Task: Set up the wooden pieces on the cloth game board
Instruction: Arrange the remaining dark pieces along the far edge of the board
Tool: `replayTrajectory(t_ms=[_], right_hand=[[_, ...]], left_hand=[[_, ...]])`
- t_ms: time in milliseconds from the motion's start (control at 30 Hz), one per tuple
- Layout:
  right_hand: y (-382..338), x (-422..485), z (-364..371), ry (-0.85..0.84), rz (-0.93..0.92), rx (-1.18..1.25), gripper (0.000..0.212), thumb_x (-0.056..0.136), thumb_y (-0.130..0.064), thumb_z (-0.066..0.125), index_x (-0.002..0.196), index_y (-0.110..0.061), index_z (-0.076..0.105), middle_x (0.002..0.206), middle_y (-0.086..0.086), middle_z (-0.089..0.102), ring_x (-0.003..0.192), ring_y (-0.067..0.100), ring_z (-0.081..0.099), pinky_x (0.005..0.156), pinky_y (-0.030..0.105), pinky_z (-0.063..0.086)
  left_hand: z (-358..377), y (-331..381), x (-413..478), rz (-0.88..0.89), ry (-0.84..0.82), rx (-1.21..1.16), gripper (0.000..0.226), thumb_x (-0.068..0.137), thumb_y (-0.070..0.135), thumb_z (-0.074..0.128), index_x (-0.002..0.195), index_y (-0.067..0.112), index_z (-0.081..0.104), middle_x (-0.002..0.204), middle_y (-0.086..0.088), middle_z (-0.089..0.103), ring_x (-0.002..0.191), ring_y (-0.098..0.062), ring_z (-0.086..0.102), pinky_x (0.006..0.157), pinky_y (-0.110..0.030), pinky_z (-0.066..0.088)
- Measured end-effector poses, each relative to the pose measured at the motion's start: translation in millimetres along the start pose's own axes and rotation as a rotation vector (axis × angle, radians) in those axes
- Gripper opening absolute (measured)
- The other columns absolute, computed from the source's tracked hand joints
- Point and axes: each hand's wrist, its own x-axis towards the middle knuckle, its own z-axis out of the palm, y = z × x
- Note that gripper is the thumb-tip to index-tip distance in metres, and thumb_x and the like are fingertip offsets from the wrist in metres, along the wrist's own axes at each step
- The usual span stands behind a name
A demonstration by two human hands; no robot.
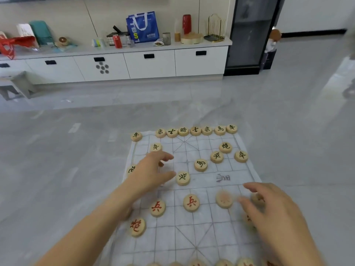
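A white cloth game board (207,235) lies on the grey floor. Round wooden pieces with black characters line its far edge (183,130), and several more sit scattered on the far half. Red-lettered pieces (191,202) stand on the near half, with a row at the bottom edge (223,263). My left hand (151,172) reaches over the board's left side, fingers spread, thumb beside a black-lettered piece (182,177); a small piece edge shows under its fingers. My right hand (269,210) hovers blurred over the right side, fingers apart, above a red piece (257,199).
A long white cabinet (149,63) runs along the far wall, its top crowded with a blue bag (143,27), a red can (117,41) and other items. A dark glass-door cabinet (249,35) stands to the right. Grey floor surrounds the cloth.
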Motion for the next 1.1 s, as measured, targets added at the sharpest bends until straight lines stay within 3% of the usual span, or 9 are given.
replayTrajectory(t_ms=[133, 267, 367, 467, 633, 800, 967, 1100], right_hand=[[12.9, -0.2, -15.5, 0.046, 0.116, 0.091, 0.026, 0.083, -0.033, 0.065, 0.108, -0.028, 0.063, 0.094, -0.011, 0.061, 0.085, 0.012, 0.057, 0.07, 0.03, 0.042], [24.2, 1.4, -22.9, 0.054, 0.142, 0.133, 0.023, 0.084, -0.03, 0.063, 0.106, -0.027, 0.063, 0.084, -0.016, 0.061, 0.081, 0.008, 0.058, 0.07, 0.031, 0.046], [34.3, 1.6, -29.5, 0.09, 0.168, 0.157, 0.019, 0.085, -0.027, 0.062, 0.104, -0.025, 0.064, 0.077, -0.018, 0.059, 0.077, 0.006, 0.056, 0.065, 0.03, 0.043], [46.1, 2.5, -36.6, 0.104, 0.224, 0.122, 0.019, 0.089, -0.025, 0.057, 0.106, -0.023, 0.064, 0.08, -0.015, 0.061, 0.08, 0.016, 0.057, 0.068, 0.031, 0.042], [53.1, 1.9, -35.3, -0.009, 0.284, 0.002, 0.025, 0.094, -0.023, 0.045, 0.115, -0.024, 0.059, 0.108, 0.0, 0.064, 0.099, 0.023, 0.057, 0.08, 0.036, 0.048], [44.3, 1.7, -30.7, -0.095, 0.227, 0.014, 0.024, 0.093, -0.025, 0.049, 0.114, -0.026, 0.059, 0.093, -0.008, 0.06, 0.091, 0.017, 0.057, 0.076, 0.034, 0.049], [34.2, -2.8, -22.7, -0.222, 0.212, 0.006, 0.02, 0.087, -0.033, 0.058, 0.107, -0.03, 0.061, 0.083, -0.017, 0.055, 0.088, 0.013, 0.056, 0.076, 0.034, 0.05], [18.0, -8.0, -15.0, -0.229, 0.161, -0.039, 0.024, 0.089, -0.033, 0.055, 0.113, -0.031, 0.058, 0.088, -0.014, 0.057, 0.086, 0.012, 0.054, 0.072, 0.03, 0.047]], left_hand=[[20.7, 14.6, -21.0, 0.002, -0.052, 0.043, 0.05, 0.079, 0.035, 0.067, 0.125, 0.032, 0.048, 0.124, 0.011, 0.049, 0.105, -0.004, 0.05, 0.088, -0.02, 0.043], [21.7, 35.2, -46.0, 0.078, 0.008, 0.048, 0.048, 0.08, 0.038, 0.066, 0.124, 0.035, 0.047, 0.117, 0.021, 0.044, 0.108, 0.0, 0.046, 0.093, -0.019, 0.039], [15.6, 37.6, -70.6, 0.071, 0.052, 0.05, 0.042, 0.079, 0.041, 0.065, 0.118, 0.041, 0.048, 0.113, 0.027, 0.044, 0.103, 0.006, 0.047, 0.083, -0.015, 0.038], [8.1, 30.2, -93.5, 0.009, 0.107, 0.034, 0.037, 0.075, 0.044, 0.066, 0.11, 0.044, 0.053, 0.109, 0.029, 0.051, 0.096, 0.008, 0.051, 0.074, -0.018, 0.04], [2.0, 25.1, -117.8, -0.11, 0.164, -0.066, 0.031, 0.074, 0.04, 0.07, 0.103, 0.042, 0.058, 0.099, 0.026, 0.055, 0.087, 0.006, 0.052, 0.066, -0.017, 0.039], [-2.7, 15.6, -115.1, -0.167, 0.191, -0.028, 0.035, 0.074, 0.043, 0.068, 0.108, 0.039, 0.059, 0.105, 0.022, 0.056, 0.094, 0.007, 0.051, 0.076, -0.028, 0.043], [0.9, 10.2, -114.8, -0.198, 0.191, -0.034, 0.036, 0.078, 0.039, 0.067, 0.112, 0.035, 0.057, 0.108, 0.015, 0.055, 0.097, -0.002, 0.052, 0.071, -0.022, 0.042], [1.8, -1.8, -115.3, -0.232, 0.207, 0.004, 0.036, 0.083, 0.034, 0.064, 0.118, 0.033, 0.055, 0.111, 0.014, 0.053, 0.098, -0.004, 0.05, 0.078, -0.022, 0.039]])
